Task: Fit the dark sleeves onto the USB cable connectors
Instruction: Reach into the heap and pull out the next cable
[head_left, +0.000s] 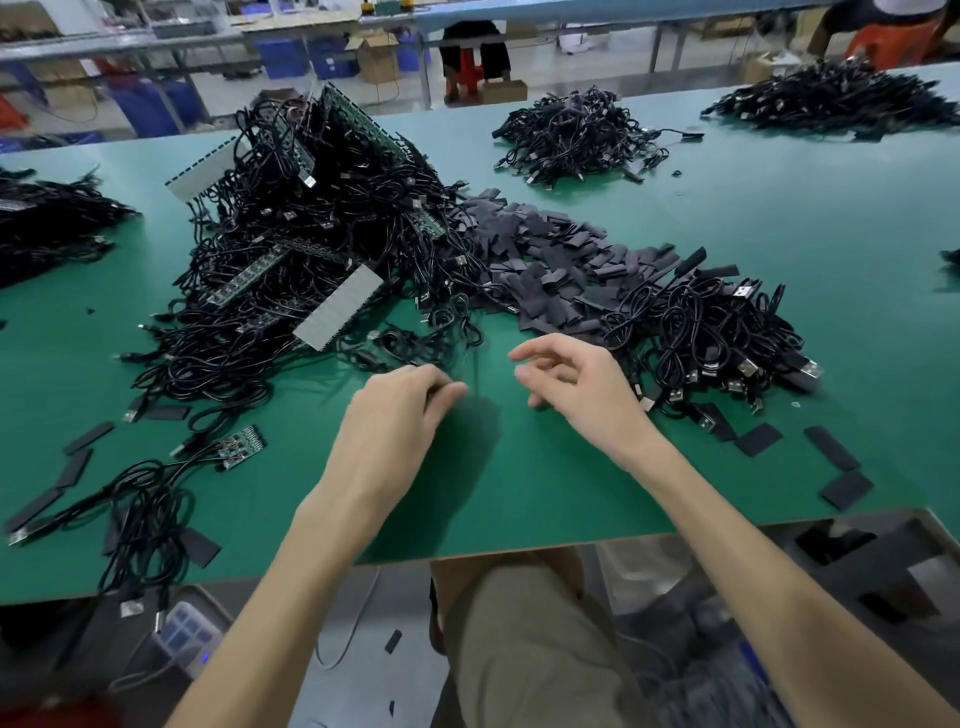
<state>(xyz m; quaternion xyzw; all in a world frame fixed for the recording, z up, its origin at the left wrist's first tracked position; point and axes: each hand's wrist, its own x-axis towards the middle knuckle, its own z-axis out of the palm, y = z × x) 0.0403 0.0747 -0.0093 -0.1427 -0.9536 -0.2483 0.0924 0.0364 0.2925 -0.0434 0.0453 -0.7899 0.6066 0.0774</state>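
Observation:
A big tangle of black USB cables (291, 249) with grey and green connector strips covers the left middle of the green table (519, 467). To its right lies a heap of flat dark sleeves (545, 260). Further right sits a smaller pile of cables (711, 332) with bare metal connectors. My left hand (400, 405) rests near the front of the big tangle, fingers curled around a thin black cable (395, 343) that runs back into the pile. My right hand (576, 384) hovers beside it with loosely bent fingers and holds nothing.
Loose sleeves (753, 439) lie scattered at the front right, and others at the front left beside a small cable bundle (145, 499). More cable piles (576, 135) sit at the back of the table and on the far left. A cardboard box (883, 561) stands below the table's right edge.

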